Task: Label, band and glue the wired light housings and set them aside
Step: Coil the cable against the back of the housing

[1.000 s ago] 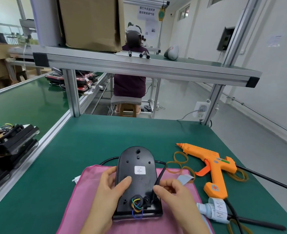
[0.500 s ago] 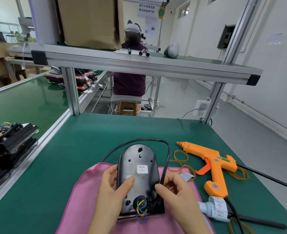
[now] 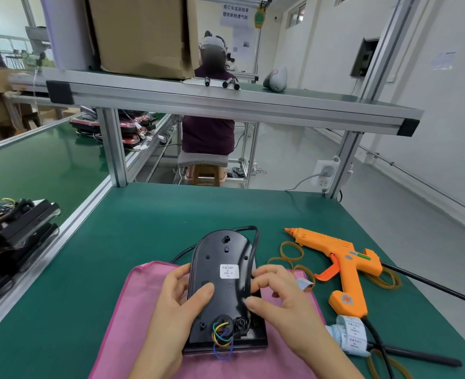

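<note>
A black light housing (image 3: 223, 258) lies back-up on a pink cloth (image 3: 132, 324), with a white label (image 3: 228, 271) stuck near its middle. Coloured wires (image 3: 221, 335) loop out of a hole at its near end. A black cable (image 3: 253, 242) runs along its right side and curls round the far end. My left hand (image 3: 176, 302) grips the housing's left edge, thumb on its back. My right hand (image 3: 277, 296) pinches the cable against the right edge.
An orange glue gun (image 3: 340, 258) lies to the right among rubber bands (image 3: 291, 251), with a roll of labels (image 3: 348, 335) near its handle. Finished black housings (image 3: 15, 228) are stacked at the left. A person sits beyond the shelf frame (image 3: 225, 105).
The cable, earlier looped wide beyond the housing's far end, now lies tight along its right side. The housing has tilted slightly and my right hand has slid further up along its edge.
</note>
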